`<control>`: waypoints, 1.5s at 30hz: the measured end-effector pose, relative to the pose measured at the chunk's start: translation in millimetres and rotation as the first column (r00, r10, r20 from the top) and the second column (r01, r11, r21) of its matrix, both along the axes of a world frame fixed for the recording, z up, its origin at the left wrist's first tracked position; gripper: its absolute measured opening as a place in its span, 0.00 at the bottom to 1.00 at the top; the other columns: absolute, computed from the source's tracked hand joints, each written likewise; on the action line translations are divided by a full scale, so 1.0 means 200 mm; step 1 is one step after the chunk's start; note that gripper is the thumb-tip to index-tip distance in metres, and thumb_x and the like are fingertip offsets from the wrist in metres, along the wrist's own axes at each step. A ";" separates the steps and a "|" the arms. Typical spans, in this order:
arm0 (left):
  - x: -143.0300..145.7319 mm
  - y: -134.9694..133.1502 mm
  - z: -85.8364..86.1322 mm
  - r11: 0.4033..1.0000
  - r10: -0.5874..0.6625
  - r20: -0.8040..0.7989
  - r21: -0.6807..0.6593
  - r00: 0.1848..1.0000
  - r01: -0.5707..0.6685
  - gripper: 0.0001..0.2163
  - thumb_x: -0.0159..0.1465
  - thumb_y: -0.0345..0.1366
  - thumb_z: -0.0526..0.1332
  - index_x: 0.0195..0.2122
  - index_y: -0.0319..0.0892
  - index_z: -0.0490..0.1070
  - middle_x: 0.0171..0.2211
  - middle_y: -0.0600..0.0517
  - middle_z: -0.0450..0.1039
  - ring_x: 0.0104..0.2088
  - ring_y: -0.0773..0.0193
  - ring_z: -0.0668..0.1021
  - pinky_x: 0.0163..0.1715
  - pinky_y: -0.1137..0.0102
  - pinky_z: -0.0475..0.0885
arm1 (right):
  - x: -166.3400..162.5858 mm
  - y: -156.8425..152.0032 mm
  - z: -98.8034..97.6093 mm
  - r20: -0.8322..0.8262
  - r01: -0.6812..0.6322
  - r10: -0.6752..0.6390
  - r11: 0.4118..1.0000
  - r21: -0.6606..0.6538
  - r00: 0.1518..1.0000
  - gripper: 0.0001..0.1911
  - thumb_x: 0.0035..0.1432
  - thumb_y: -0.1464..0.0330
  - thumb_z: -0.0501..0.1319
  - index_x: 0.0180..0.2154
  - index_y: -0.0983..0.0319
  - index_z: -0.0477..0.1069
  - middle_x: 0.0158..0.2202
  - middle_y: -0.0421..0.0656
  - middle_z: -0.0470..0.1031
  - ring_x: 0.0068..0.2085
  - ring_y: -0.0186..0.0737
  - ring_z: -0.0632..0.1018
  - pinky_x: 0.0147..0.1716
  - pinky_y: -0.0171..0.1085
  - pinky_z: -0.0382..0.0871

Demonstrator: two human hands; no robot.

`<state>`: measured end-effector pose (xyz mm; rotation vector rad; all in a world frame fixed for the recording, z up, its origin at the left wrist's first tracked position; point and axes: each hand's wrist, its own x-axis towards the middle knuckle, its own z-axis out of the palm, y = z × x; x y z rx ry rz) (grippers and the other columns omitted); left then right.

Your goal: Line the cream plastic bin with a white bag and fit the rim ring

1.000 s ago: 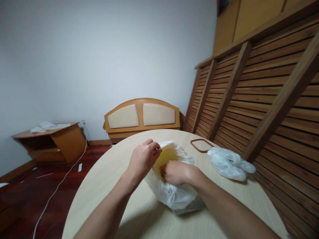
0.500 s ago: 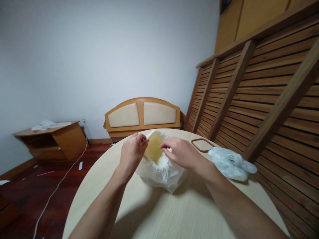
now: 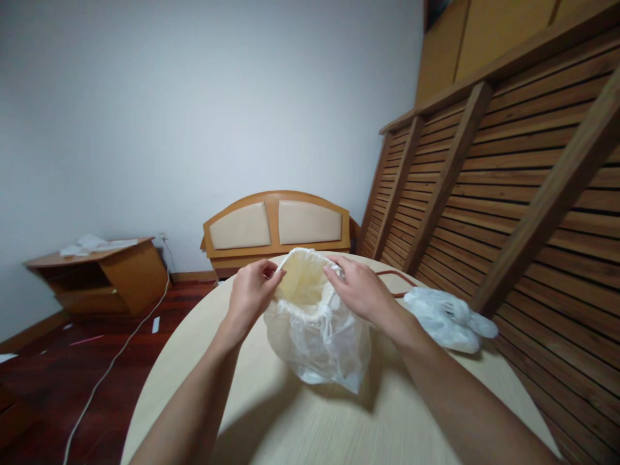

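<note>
A thin translucent white plastic bag [image 3: 317, 342] stands on the round pale wooden table [image 3: 290, 420], its mouth held wide. My left hand [image 3: 252, 294] pinches the left side of the rim. My right hand [image 3: 356, 290] pinches the right side of the rim. The inside of the bag looks pale yellow; I cannot make out anything in it.
A crumpled white plastic bag [image 3: 448, 320] lies on the table to the right, with a reddish-brown ring [image 3: 397, 284] behind it. A slatted wooden frame [image 3: 508, 187] leans at the right. A headboard [image 3: 276, 229], a low wooden cabinet [image 3: 97, 274] and a floor cable [image 3: 111, 365] lie beyond.
My right hand came out of the bag and took hold of its rim. Both hands then pulled the mouth apart, and the bag now stands more upright and open.
</note>
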<state>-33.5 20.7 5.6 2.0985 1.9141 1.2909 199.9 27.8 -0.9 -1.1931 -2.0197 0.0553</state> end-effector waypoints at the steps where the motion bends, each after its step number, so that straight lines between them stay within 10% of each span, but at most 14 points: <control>1: -0.01 0.02 -0.01 1.000 0.001 0.009 -0.022 1.000 -0.001 0.13 0.60 0.45 0.63 0.32 0.40 0.79 0.29 0.49 0.80 0.30 0.60 0.79 0.29 0.71 0.64 | 0.00 0.00 0.00 0.015 0.009 -0.009 1.000 -0.017 1.000 0.19 0.71 0.60 0.53 0.55 0.60 0.73 0.51 0.49 0.81 0.50 0.49 0.80 0.50 0.44 0.71; 5: -0.05 0.07 -0.03 0.994 -0.001 0.031 -0.106 1.000 0.005 0.13 0.57 0.45 0.64 0.29 0.39 0.78 0.27 0.50 0.79 0.29 0.60 0.78 0.28 0.71 0.63 | 0.02 -0.01 0.02 0.054 0.009 -0.010 1.000 0.017 0.999 0.17 0.70 0.61 0.54 0.49 0.62 0.77 0.49 0.50 0.81 0.50 0.50 0.80 0.50 0.45 0.70; 9: -0.08 0.11 -0.07 0.986 -0.036 0.049 -0.161 0.998 0.043 0.13 0.54 0.45 0.64 0.26 0.39 0.78 0.24 0.51 0.77 0.27 0.62 0.76 0.27 0.71 0.62 | 0.06 -0.03 0.05 0.145 -0.285 0.268 0.951 0.121 0.953 0.12 0.68 0.65 0.59 0.46 0.61 0.78 0.48 0.46 0.81 0.53 0.45 0.77 0.57 0.44 0.66; 16: -0.10 0.16 -0.13 0.961 -0.129 0.133 -0.228 0.983 0.157 0.14 0.51 0.46 0.64 0.24 0.37 0.77 0.19 0.54 0.73 0.22 0.66 0.71 0.23 0.72 0.59 | 0.06 -0.05 0.05 0.301 -0.546 0.564 0.824 -0.151 0.769 0.18 0.56 0.59 0.72 0.48 0.57 0.80 0.47 0.44 0.82 0.53 0.47 0.76 0.58 0.45 0.65; 28: -0.07 0.21 -0.18 0.963 -0.105 0.093 -0.239 0.990 0.125 0.16 0.57 0.49 0.64 0.29 0.39 0.78 0.27 0.48 0.79 0.30 0.58 0.79 0.28 0.70 0.65 | 0.04 -0.01 0.01 0.362 -0.488 0.508 0.860 -0.153 0.782 0.07 0.63 0.67 0.66 0.42 0.59 0.82 0.40 0.44 0.82 0.43 0.43 0.80 0.45 0.38 0.69; 33: 0.01 0.10 -0.10 0.997 -0.076 0.085 0.035 0.994 0.073 0.20 0.62 0.49 0.63 0.48 0.39 0.75 0.50 0.42 0.78 0.44 0.53 0.80 0.37 0.66 0.73 | 0.02 0.03 -0.01 0.397 -0.437 0.433 0.895 -0.084 0.810 0.07 0.64 0.66 0.65 0.40 0.58 0.82 0.39 0.44 0.82 0.41 0.43 0.79 0.43 0.38 0.68; 36: 0.12 -0.03 -0.09 0.959 -0.168 0.019 0.233 0.986 0.159 0.11 0.67 0.42 0.58 0.44 0.42 0.74 0.45 0.45 0.78 0.39 0.60 0.80 0.33 0.69 0.73 | 0.01 0.07 -0.04 0.426 -0.367 0.331 0.930 0.003 0.842 0.07 0.64 0.65 0.65 0.41 0.58 0.82 0.40 0.46 0.82 0.42 0.44 0.79 0.44 0.40 0.67; 41: 0.21 -0.18 -0.31 0.830 -0.297 -0.479 0.297 0.826 0.471 0.06 0.68 0.35 0.56 0.34 0.43 0.70 0.28 0.51 0.75 0.28 0.64 0.77 0.28 0.71 0.70 | 0.01 0.10 -0.12 0.407 -0.292 0.229 0.951 0.100 0.884 0.10 0.63 0.68 0.65 0.46 0.59 0.79 0.46 0.47 0.79 0.49 0.47 0.77 0.51 0.45 0.67; 45: 0.12 -0.23 -0.51 0.828 -0.326 -0.518 0.247 0.790 0.504 0.05 0.68 0.38 0.57 0.38 0.43 0.70 0.31 0.50 0.77 0.28 0.64 0.79 0.27 0.71 0.71 | 0.04 0.05 -0.21 0.318 -0.266 0.182 0.932 0.246 0.930 0.16 0.63 0.70 0.62 0.53 0.60 0.73 0.53 0.50 0.75 0.54 0.48 0.73 0.52 0.47 0.66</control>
